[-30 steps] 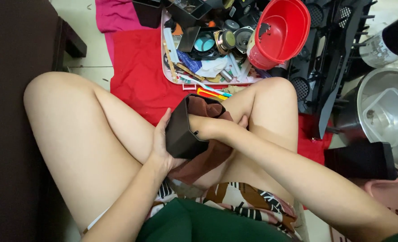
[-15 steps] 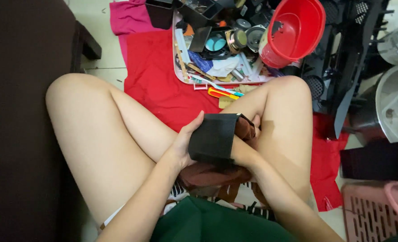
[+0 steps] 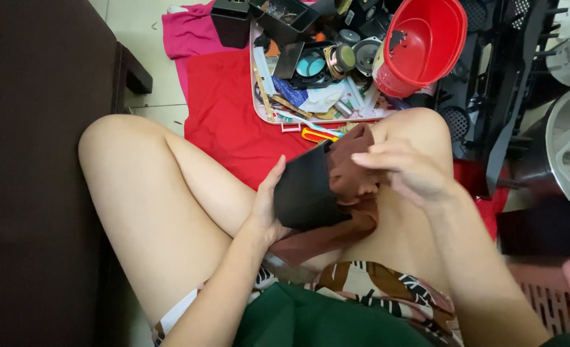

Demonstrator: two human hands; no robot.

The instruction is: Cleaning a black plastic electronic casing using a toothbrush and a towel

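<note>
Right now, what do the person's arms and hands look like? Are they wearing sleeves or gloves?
Both arms are bare up to the frame edge, with no sleeves showing. The left hand and the right hand have no gloves, and no rings, watch or bracelets show. The fingers are slim with short, unpainted nails.

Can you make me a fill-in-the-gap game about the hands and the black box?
1. The left hand holds a black plastic box from the ____ side.
2. The right hand presses a ____ cloth into that box.
3. The round plastic bowl by the tray of parts is ____.

Missing words: left; brown; red
</note>
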